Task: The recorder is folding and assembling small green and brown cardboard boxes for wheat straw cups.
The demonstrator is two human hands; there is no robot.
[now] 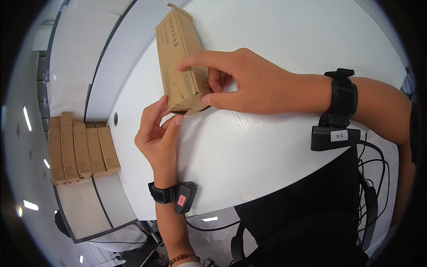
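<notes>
A long brown cardboard box (178, 58) with dark printing lies slantwise over the white table. Its far end has a raised flap, and the near end shows a loose, partly open flap (195, 106). My left hand (155, 133) pinches the box's near left corner between thumb and fingers. From the right, my right hand (253, 82) grips the box, with the index finger over the top face and the thumb at the near flap. The other right fingers curl against the side. What is inside the box is hidden.
Several similar brown boxes (82, 149) stand in a row at the left, by the low partition (111, 58). The white table (275, 147) has a round cable hole (115, 119). Black wrist devices (336, 138) with cables sit on both my arms. More cables hang at the lower right.
</notes>
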